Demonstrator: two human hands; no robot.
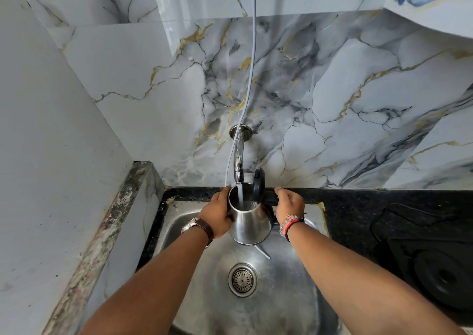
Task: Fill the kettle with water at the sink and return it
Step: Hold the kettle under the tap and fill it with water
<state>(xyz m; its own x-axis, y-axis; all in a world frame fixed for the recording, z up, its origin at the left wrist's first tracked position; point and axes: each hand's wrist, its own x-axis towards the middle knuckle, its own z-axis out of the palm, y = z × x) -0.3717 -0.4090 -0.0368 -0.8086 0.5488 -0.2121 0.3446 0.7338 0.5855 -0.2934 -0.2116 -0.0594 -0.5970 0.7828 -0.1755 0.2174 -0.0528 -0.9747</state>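
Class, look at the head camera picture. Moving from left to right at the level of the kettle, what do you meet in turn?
Stained ledge → left hand on the kettle's side → steel kettle under running water → right hand on the handle → black counter.

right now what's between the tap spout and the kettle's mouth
In the head view, only a stream of water runs from the tap into the open kettle.

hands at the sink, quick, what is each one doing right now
Left hand: closed around the steel body of the kettle, steadying it under the running tap.
Right hand: closed on the kettle's black handle.
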